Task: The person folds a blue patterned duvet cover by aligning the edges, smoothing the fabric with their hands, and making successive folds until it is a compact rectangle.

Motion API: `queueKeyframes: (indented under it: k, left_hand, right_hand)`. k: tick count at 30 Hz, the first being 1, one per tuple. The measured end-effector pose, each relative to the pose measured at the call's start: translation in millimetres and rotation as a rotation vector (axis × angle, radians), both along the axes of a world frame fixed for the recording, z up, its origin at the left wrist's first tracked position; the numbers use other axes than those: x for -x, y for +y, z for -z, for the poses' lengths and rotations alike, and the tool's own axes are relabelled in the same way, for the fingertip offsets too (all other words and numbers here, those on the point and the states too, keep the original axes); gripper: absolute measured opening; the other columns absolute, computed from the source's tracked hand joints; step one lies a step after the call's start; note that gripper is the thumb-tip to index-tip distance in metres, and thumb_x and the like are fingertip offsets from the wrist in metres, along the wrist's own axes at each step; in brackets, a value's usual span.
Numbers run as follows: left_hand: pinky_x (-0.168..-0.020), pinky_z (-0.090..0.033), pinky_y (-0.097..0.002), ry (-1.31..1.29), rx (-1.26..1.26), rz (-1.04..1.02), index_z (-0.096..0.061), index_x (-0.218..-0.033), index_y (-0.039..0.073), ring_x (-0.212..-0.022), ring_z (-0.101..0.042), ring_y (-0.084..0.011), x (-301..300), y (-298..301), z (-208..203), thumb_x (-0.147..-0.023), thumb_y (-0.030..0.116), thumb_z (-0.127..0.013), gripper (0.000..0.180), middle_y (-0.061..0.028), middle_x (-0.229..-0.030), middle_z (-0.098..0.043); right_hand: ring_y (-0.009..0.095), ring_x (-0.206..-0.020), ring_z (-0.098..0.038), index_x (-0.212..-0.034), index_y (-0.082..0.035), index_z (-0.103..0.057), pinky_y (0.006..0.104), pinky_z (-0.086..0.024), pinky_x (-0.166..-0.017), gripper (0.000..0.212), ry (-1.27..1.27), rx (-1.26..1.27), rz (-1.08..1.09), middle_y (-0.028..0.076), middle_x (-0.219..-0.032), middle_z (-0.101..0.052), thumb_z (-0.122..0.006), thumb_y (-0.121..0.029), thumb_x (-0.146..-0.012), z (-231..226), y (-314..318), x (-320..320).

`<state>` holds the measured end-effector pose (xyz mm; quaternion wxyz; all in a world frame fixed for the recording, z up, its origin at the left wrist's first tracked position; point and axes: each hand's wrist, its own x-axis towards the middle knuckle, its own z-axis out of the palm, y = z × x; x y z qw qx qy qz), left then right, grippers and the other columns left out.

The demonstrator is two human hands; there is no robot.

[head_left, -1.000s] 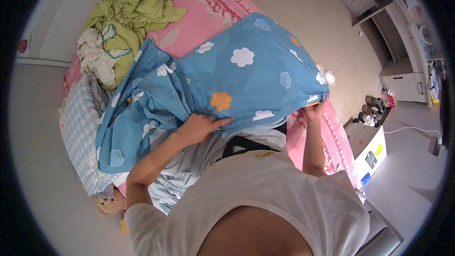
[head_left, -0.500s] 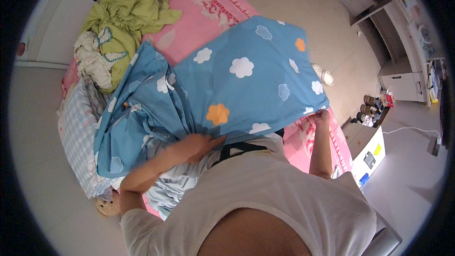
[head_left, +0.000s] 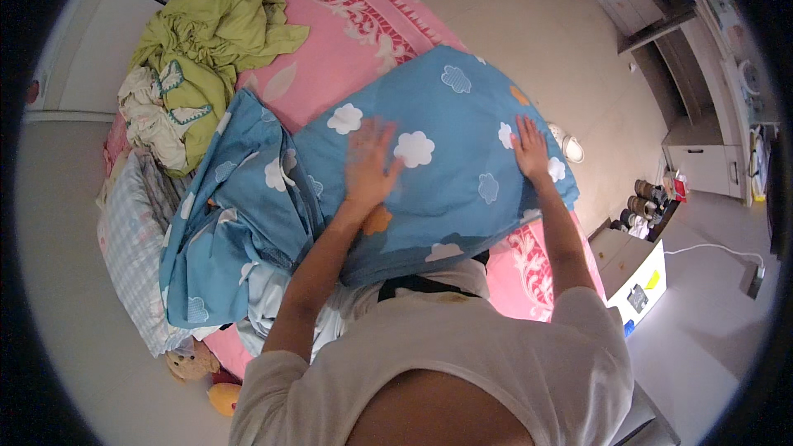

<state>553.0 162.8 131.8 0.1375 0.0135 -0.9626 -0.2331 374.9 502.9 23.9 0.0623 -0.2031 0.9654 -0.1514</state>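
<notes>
Across the bed, a pink bedspread (head_left: 281,91) runs beneath everything, patterned with deep-pink and white scrollwork along its border. Over its middle, in front of the person's body, lies the blue cloth (head_left: 450,190): a broad, fairly smooth panel under the hands, gathered into soft folds toward the left. It is printed with rounded white clouds, hatched pale clouds and a few orange ones.

Both bare forearms reach forward over this panel, well apart. The left hand (head_left: 372,167) is blurred, its fingers spread and nothing gripped; whether its palm presses on the fabric cannot be told. The right hand (head_left: 533,149) lies palm down near the cloth's right side, fingers extended, thumb away from them, clasping nothing.

Farther up on the left, a green cloth (head_left: 219,25) sits in a crumpled, deeply creased heap. Below it is a plump checked pillow (head_left: 136,239) in pale blue and white. Between these 2 bunches a cream cloth (head_left: 149,120) with scalloped teal edging. Smallest are a fuzzy tan toy bear (head_left: 192,361) by the pillow's lower end and a rounded white shoe (head_left: 570,147) on the floor.
</notes>
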Motion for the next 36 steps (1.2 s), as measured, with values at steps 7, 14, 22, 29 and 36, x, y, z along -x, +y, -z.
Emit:
queueKeyframes:
  k: [7, 14, 22, 29, 36]
  left_hand:
    - [-0.098, -0.032, -0.0468, -0.342, 0.105, -0.439, -0.048, -0.126, 0.007, -0.114, -0.048, -0.0314, 34.8, -94.0, 37.3, -0.09, 0.048, -0.04, 0.055, -0.0152, -0.121, -0.053]
    - [-0.071, -0.046, -0.0346, -0.513, -0.48, -0.229, -0.061, -0.101, 0.001, -0.076, -0.063, -0.0233, 69.5, -159.0, 34.2, -0.086, 0.05, -0.051, 0.052, -0.0136, -0.081, -0.065]
    - [-0.069, -0.048, -0.0336, -0.03, -0.025, -0.267, -0.063, -0.098, 0.004, -0.076, -0.063, -0.0269, 63.6, -150.9, -27.3, -0.083, 0.037, -0.06, 0.036, -0.0166, -0.086, -0.065]
    - [-0.087, -0.043, -0.0426, -0.602, -0.166, -0.365, -0.057, -0.116, 0.008, -0.103, -0.056, -0.0359, 45.6, -168.1, 18.2, -0.087, 0.06, -0.037, 0.062, -0.02, -0.106, -0.061]
    - [-0.066, -0.047, -0.0434, -0.411, 0.189, -0.501, -0.061, -0.09, 0.005, -0.078, -0.062, -0.0353, 45.1, -181.2, -32.9, -0.08, 0.055, -0.056, 0.051, -0.0169, -0.082, -0.064]
  right_hand:
    - [0.03, -0.125, -0.04, -0.129, 0.006, -0.042, 0.0337, -0.031, -0.103, 0.084, -0.805, 0.23, 0.538, 0.023, -0.133, -0.042, -0.036, -0.065, -0.085, 29.7, 47.2, 75.3]
    - [0.024, -0.1, -0.058, -0.115, 0.007, -0.054, 0.0318, -0.043, -0.089, 0.064, -1.063, 0.745, 0.543, 0.017, -0.11, -0.06, -0.063, -0.046, -0.08, 20.6, 46.8, 112.1]
    - [0.021, -0.095, -0.06, -0.12, 0.001, -0.052, 0.0342, -0.048, -0.083, 0.06, -1.14, 0.944, 0.578, 0.01, -0.108, -0.062, -0.067, -0.04, -0.079, -27.4, 85.6, 112.9]
    - [0.021, -0.108, -0.053, -0.13, -0.006, -0.046, 0.0335, -0.043, -0.09, 0.071, -1.173, 0.644, 0.622, 0.01, -0.123, -0.054, -0.067, -0.048, -0.077, 0.6, 91.0, 85.6]
    - [0.016, -0.089, -0.061, -0.119, -0.001, -0.053, 0.0276, -0.049, -0.078, 0.053, -1.137, 0.76, 0.374, 0.007, -0.102, -0.064, -0.067, -0.034, -0.08, -49.8, 103.2, 95.3]
